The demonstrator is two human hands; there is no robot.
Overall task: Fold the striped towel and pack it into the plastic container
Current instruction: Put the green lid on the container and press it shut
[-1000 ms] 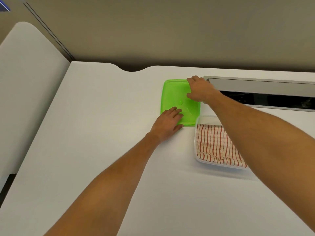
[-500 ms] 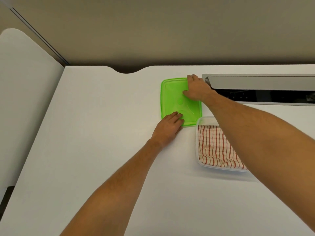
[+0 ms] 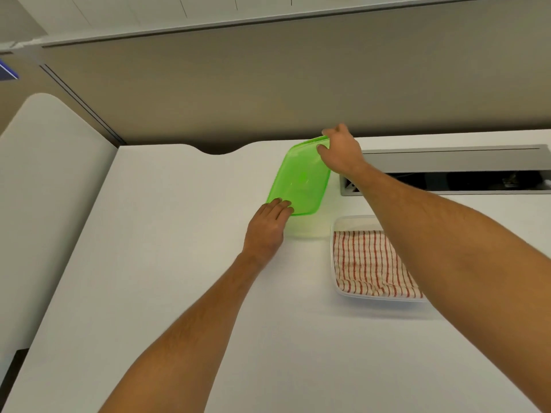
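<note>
Striped towel [image 3: 366, 263]: lies folded inside clear plastic container [image 3: 372, 298] on white table [image 3: 179, 263]. Looks soft, light, limp; best pinched along a folded edge. Right hand [image 3: 340, 153] grips tilted green lid [image 3: 298, 180] at far corner; left hand [image 3: 265, 228] touches near edge, fingers straight.

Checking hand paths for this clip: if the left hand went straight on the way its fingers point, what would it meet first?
The lid: the left hand has its fingertips right at the lid's near edge. The right hand grips the far corner, and the lid looks tilted, so exact contact is unclear.
</note>
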